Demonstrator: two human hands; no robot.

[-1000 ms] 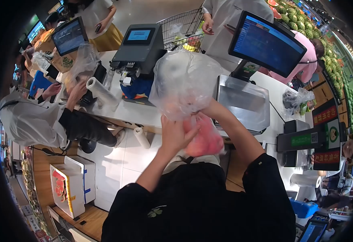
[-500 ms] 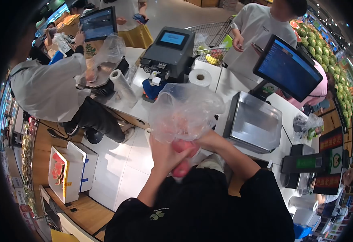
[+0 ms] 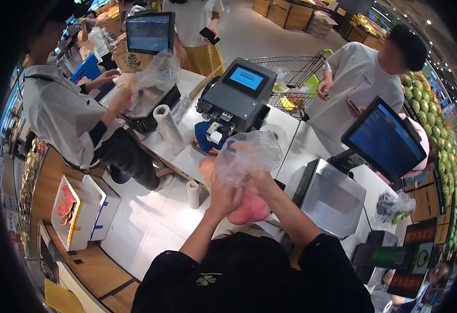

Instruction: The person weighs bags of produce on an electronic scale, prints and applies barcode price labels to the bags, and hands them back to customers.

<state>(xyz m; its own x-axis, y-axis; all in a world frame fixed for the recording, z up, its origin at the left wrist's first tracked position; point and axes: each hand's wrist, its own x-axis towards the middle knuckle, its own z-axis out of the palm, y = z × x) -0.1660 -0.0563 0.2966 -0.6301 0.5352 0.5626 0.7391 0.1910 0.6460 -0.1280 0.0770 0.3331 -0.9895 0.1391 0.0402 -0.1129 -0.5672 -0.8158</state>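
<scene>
A clear plastic bag (image 3: pixel 246 156) is held in front of my body, its loose crumpled upper part puffed out above my hands. Round pink-red fruit, like peaches (image 3: pixel 248 207), bulge in it just below my fingers. My left hand (image 3: pixel 227 194) is closed on the gathered plastic. Close beside it, my right hand (image 3: pixel 260 183) also grips the bag, its fingertips partly hidden by plastic. Another pinkish-orange round shape (image 3: pixel 206 168) shows left of the bag; I cannot tell whether it is inside.
On the counter stand a grey label printer (image 3: pixel 239 91), a bag roll (image 3: pixel 168 128) and a steel scale (image 3: pixel 330 201) with a monitor (image 3: pixel 385 138). A co-worker (image 3: pixel 64 115) works at the left scale. A person (image 3: pixel 366 78) stands across the counter by a shopping cart (image 3: pixel 286 78).
My hands have drawn together at the bag's neck, and the fruit shows lower, beneath them. My view has shifted. The co-worker's arm has come down from the left monitor.
</scene>
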